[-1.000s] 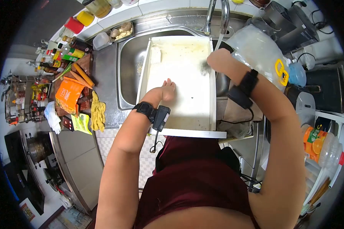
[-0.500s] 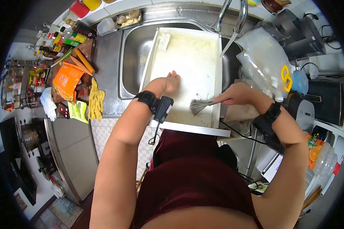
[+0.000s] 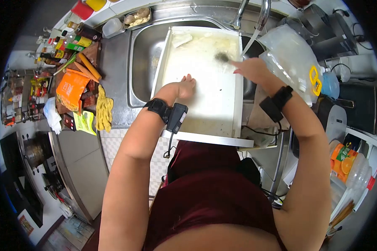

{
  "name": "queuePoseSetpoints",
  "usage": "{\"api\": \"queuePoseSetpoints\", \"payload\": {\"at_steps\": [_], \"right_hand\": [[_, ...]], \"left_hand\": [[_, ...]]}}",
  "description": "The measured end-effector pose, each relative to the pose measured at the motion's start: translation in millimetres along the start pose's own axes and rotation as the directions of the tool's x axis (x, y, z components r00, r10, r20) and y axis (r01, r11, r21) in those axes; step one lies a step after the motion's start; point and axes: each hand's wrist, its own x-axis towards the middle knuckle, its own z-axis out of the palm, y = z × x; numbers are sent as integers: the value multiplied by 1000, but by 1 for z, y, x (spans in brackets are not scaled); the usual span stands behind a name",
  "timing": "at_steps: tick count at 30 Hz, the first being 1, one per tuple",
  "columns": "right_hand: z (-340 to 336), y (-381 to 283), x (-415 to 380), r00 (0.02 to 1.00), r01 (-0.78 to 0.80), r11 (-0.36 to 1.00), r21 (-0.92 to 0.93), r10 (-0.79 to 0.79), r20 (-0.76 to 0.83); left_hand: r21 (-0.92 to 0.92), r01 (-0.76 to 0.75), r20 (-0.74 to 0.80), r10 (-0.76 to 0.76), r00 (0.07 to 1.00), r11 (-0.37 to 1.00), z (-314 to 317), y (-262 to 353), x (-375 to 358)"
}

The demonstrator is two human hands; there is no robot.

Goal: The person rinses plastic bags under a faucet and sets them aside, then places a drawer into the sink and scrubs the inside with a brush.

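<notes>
A white drawer-like tray (image 3: 205, 96) lies over the steel sink, with wet, yellowish dirt toward its far end. My right hand (image 3: 252, 70) is closed on a small brush (image 3: 223, 57), blurred, over the tray's far right part. Over the left-middle of the tray is my left hand (image 3: 186, 87), its fingers apart and nothing in it. Whether its palm touches the tray cannot be told. A whitish piece (image 3: 182, 40) sits in the far left corner. Water (image 3: 250, 43) runs from the faucet (image 3: 264, 16) near the tray's right edge.
Left of the sink (image 3: 144, 54) are a yellow cloth (image 3: 104, 109), an orange bag (image 3: 72, 87), carrots (image 3: 89, 67) and several bottles. At the right lie plastic bags (image 3: 291, 52), a blue-capped jug (image 3: 331, 85) and a cable. The tray's near edge (image 3: 209, 139) touches my front.
My right hand and the brush have moved away from me, from the tray's near right part to its far right part. The whitish piece in the corner has turned. My left hand has barely moved.
</notes>
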Motion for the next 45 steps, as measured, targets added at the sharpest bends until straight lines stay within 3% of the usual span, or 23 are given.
{"api": "queuePoseSetpoints", "payload": {"at_steps": [3, 6, 10, 13, 18, 20, 23, 27, 30, 31, 34, 35, 39, 43, 45], "right_hand": [[13, -4, -26, 979, 161, 941, 298, -192, 75], [6, -3, -55, 855, 348, 793, 499, -487, 177], [-33, -6, -42, 925, 186, 953, 239, -252, 283], [-14, -2, -20, 966, 248, 960, 127, -255, 39], [-12, -56, -27, 799, 474, 801, 366, -566, 203], [-2, -71, -26, 777, 507, 733, 454, -616, 127], [10, -102, -10, 818, 511, 773, 377, -572, 66], [9, -112, 1, 913, 383, 891, 242, -405, 46], [2, -78, -19, 863, 477, 845, 243, -502, 49], [1, -73, -25, 806, 576, 767, 282, -590, -41], [5, -98, -26, 833, 532, 812, 240, -553, 28], [11, -112, -16, 841, 518, 786, 339, -539, -34], [10, -126, 4, 819, 553, 754, 354, -570, -64], [-5, -94, -18, 777, 529, 755, 388, -614, 137], [2, -112, -12, 781, 540, 771, 338, -608, 141]], "left_hand": [[15, -24, -14, 24, 1000, 1000, 2, -5, 4], [50, -21, -27, 22, 999, 999, 5, -6, 8], [76, -3, -25, 5, 1000, 997, 6, -6, 8], [50, -23, 0, 23, 1000, 998, -2, -1, -3], [24, -78, 31, 77, 997, 997, -7, -10, 1], [44, -104, 62, 101, 993, 994, -14, -12, -3], [-45, -132, 49, 134, 990, 990, -17, -14, -4], [3, -184, 40, 184, 982, 983, -20, -14, -8], [-23, -258, -39, 257, 966, 966, -21, -19, -9], [-39, -266, -37, 264, 964, 963, -22, -20, -9], [-63, -254, 26, 256, 966, 965, -23, -19, -6], [-65, -247, 43, 250, 967, 967, -24, -19, -6], [-76, -222, 84, 228, 970, 972, -27, -17, -8], [-146, -243, 50, 252, 966, 959, -26, -24, -3], [-148, -254, 28, 261, 965, 956, -21, -29, 2]]}}
